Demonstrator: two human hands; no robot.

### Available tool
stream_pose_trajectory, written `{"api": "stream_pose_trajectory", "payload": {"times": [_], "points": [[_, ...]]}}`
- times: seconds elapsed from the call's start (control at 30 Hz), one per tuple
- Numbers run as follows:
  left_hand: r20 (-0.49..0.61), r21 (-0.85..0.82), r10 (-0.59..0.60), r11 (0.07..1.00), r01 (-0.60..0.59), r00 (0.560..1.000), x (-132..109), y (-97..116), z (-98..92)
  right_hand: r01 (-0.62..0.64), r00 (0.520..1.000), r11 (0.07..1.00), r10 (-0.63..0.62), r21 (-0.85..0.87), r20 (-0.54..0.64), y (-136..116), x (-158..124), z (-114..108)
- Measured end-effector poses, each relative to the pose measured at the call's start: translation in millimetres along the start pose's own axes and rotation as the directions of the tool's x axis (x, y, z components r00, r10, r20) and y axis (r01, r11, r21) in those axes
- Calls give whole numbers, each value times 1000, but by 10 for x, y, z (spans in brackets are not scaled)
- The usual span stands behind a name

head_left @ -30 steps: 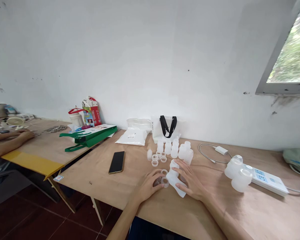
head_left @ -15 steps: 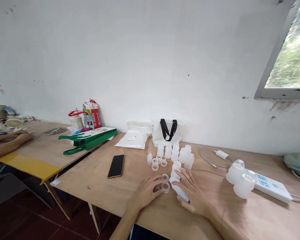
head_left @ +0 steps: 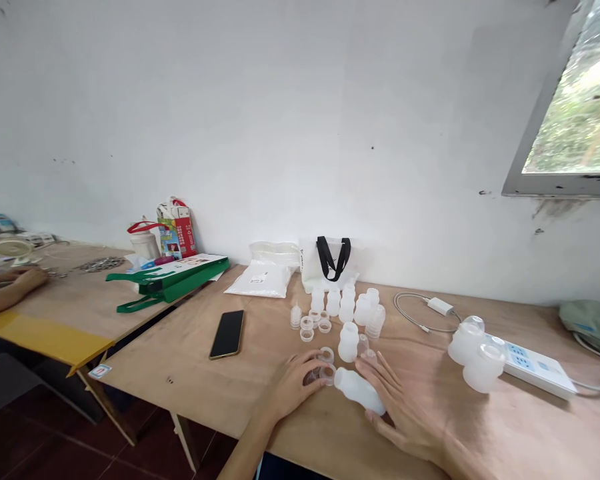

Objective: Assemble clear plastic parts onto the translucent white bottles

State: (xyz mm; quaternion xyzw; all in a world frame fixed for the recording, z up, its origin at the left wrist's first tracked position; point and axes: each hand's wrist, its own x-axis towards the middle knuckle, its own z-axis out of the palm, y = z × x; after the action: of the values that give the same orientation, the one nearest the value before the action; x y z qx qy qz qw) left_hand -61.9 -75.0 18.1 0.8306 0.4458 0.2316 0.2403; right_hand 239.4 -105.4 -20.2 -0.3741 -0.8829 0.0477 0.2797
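Translucent plastic bottle (head_left: 357, 391) lying on its side | right hand (head_left: 403, 417) open, fingertips against it | left hand (head_left: 293, 387) curled around clear plastic rings (head_left: 327, 374) | upright bottles (head_left: 349, 342) just beyond both hands

The plywood table (head_left: 170, 347) carries a black smartphone (head_left: 227, 335), clustered translucent plastic bottles (head_left: 347, 307), a white plastic packet (head_left: 258, 281) and a white power strip (head_left: 535, 368).

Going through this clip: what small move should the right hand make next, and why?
Probably the right hand should stand the translucent plastic bottle upright: it lies on its side beside those fingers, while the other bottles stand upright nearby, and the left hand is at the clear rings.
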Motion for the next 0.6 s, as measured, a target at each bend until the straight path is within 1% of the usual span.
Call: {"api": "stream_pose_trajectory", "payload": {"times": [0.1, 0.23, 0.47, 0.53, 0.6], "points": [[0, -14, -2, 1000, 2, 1000, 6, 0, -4, -70, 997, 998, 69, -6, -45, 43, -57, 32], [-10, -18, -6, 1000, 5, 1000, 0, 6, -13, -120, 991, 992, 121, 27, -53, 98, -77, 80], [-20, -10, -23, 1000, 22, 1000, -6, 7, -12, -105, 965, 993, 115, 57, -234, 177, -155, 274], [-20, -29, -25, 999, 24, 1000, -9, -1, -8, -109, 962, 991, 125, 76, -244, 202, -166, 322], [-17, -54, -20, 998, 19, 1000, -15, -9, -5, -127, 965, 988, 144, 92, -217, 221, -173, 345]]}}
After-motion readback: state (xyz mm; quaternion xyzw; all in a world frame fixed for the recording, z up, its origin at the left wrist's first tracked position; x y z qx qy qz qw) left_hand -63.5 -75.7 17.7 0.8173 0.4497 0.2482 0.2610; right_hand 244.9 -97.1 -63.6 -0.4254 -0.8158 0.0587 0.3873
